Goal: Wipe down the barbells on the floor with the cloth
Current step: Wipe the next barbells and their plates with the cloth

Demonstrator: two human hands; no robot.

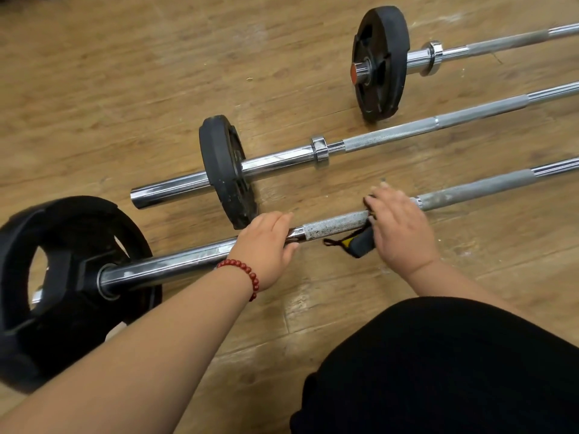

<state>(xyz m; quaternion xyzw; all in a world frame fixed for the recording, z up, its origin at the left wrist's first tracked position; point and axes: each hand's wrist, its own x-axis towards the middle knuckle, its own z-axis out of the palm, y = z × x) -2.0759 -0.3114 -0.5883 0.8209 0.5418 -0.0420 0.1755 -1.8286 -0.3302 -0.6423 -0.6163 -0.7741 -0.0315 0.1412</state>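
Wooden plank floor (125,89) fills the head view, and three barbells lie on it roughly parallel, running from lower left to upper right.

The near barbell (335,225) carries a large black plate (78,339) at its left end, then a chrome sleeve, then a rough knurled grey shaft. The left hand (266,245) grips this bar where the sleeve meets the shaft, with the fingers curled over the top and the thumb tucked beneath. A bracelet of dark red beads (247,274) sits on that wrist.

Further right on the same bar, the right hand (398,227) lies over the shaft with its fingers bent across it, holding the cloth (354,244) against the metal. This cloth is dark with a yellow patch. One corner hangs out below the bar on the thumb side, and a little dark fabric shows past the fingertips on the far side. A short stretch of bare knurling separates the two hands.

The middle barbell (282,161) lies just beyond, untouched, with a smaller black plate (219,158) standing partway along its chrome sleeve and a collar ring further right. The far barbell (501,42) lies well apart near the top right, with its own black plate (382,36) and a red cap on its end.

A knee in black fabric (438,371) fills the lower right corner.
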